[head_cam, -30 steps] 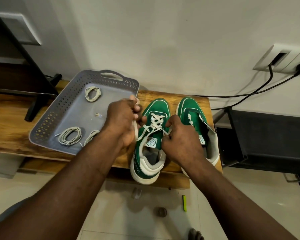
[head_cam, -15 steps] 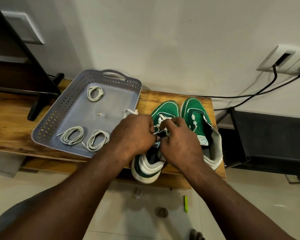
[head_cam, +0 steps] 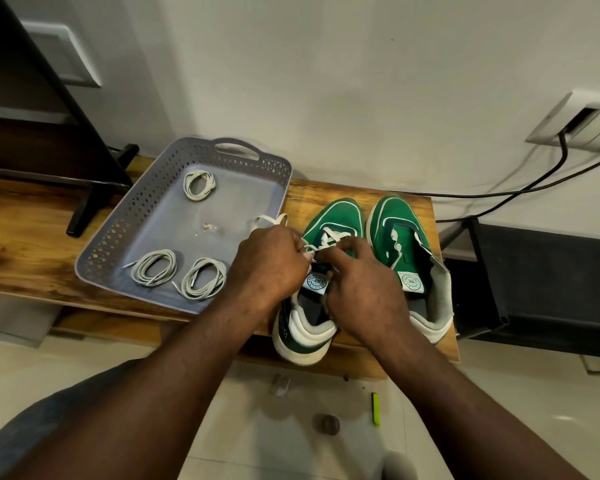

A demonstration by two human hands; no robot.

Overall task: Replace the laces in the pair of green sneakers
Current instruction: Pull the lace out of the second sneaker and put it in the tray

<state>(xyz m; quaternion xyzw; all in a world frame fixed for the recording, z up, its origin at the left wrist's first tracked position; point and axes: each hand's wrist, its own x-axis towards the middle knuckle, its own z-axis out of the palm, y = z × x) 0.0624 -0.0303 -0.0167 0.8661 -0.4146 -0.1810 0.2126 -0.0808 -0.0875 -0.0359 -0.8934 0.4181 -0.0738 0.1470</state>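
Observation:
Two green sneakers stand side by side on the wooden bench, toes to the wall. The left sneaker (head_cam: 333, 220) carries a white lace (head_cam: 329, 237) across its upper eyelets. My left hand (head_cam: 271, 268) pinches that lace at the shoe's left side, and a loose end (head_cam: 269, 220) loops out behind the knuckles. My right hand (head_cam: 364, 292) rests over the tongue and grips the lace near the middle. The right sneaker (head_cam: 402, 237) has an open, loose tongue and only a bit of lace showing.
A grey perforated tray (head_cam: 125, 233) to the left of the shoes holds three coiled laces (head_cam: 155, 271). The bench (head_cam: 25, 244) ends just right of the shoes, beside a black stand (head_cam: 534, 282). Cables (head_cam: 520, 188) run along the wall. Small items lie on the floor.
Both hands came together over the left sneaker's eyelets, then eased slightly apart, drawing the lace out between them. The view has shifted a little.

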